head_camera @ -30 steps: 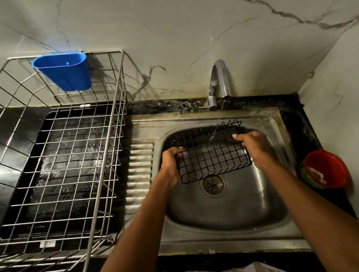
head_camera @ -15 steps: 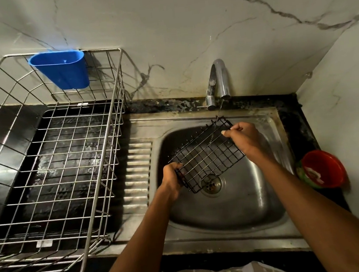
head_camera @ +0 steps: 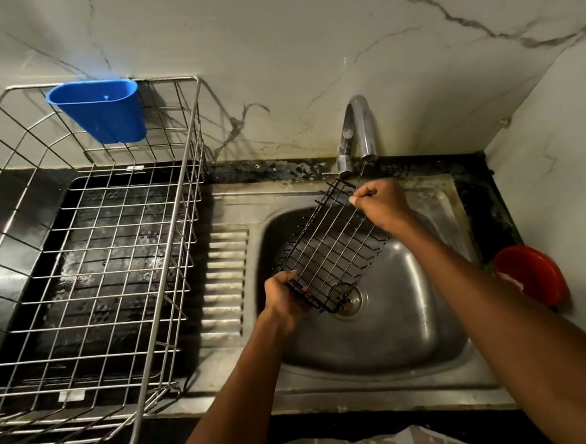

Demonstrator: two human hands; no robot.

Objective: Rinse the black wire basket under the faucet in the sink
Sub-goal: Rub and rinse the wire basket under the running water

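- Head view, landmark taken as the faucet (head_camera: 359, 128): a large steel dish rack (head_camera: 79, 270) is seen well to its left on the black counter, with a blue cup (head_camera: 100, 110) hung on the rack's back rail.
- The sink (head_camera: 391, 342) is set directly below and in front of the faucet; a thin stream is seen falling from the spout.
- A red bowl (head_camera: 529, 276) is noted to the right of the faucet, beside the sink's rim.
- The black wire basket (head_camera: 328, 250) is held over the sink, steeply tilted, its upper corner raised just under the spout; the tilt is judged to let water run down the wires toward the drain.
- The right hand (head_camera: 381, 203) is closed on the upper end, thumb and fingers pinched on the rim wire, wrist lifted toward the spout.
- The left hand (head_camera: 286, 296) is curled round the lower end, nearer the drain, forearm extended.
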